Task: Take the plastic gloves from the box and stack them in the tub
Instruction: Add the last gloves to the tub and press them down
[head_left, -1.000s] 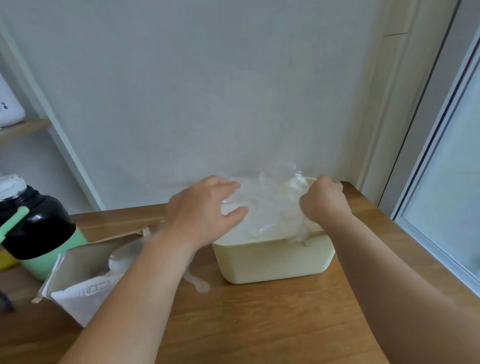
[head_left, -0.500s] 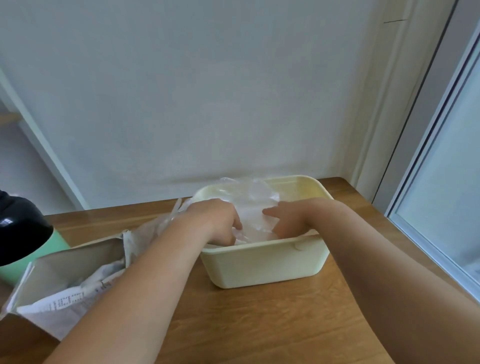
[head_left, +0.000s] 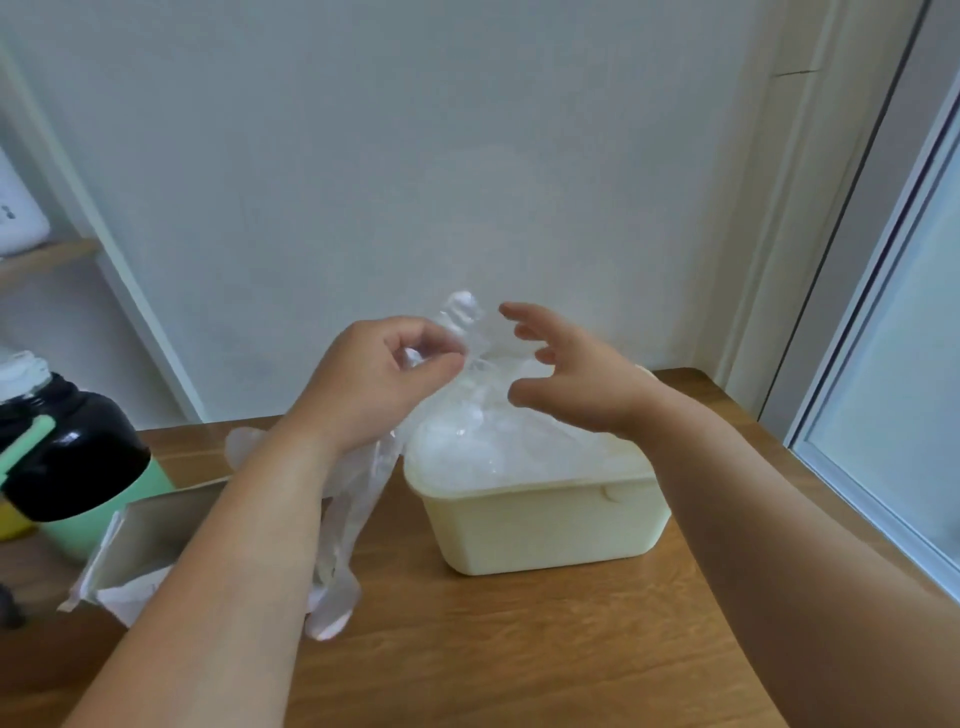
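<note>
Now above tub (head_left: 540, 525): left hand (head_left: 363, 384), fingers (head_left: 415, 332) tight on glove (head_left: 464, 310); right hand (head_left: 587, 384), fingers (head_left: 524, 314) apart; box (head_left: 156, 530) print blurred

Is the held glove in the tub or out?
Out: the left hand pinches the glove, which hangs outside the tub, left of it.

Left hand (head_left: 376, 379) raised, thumb and fingers pinched together, right hand (head_left: 576, 374) raised beside it, fingers spread loosely
</note>
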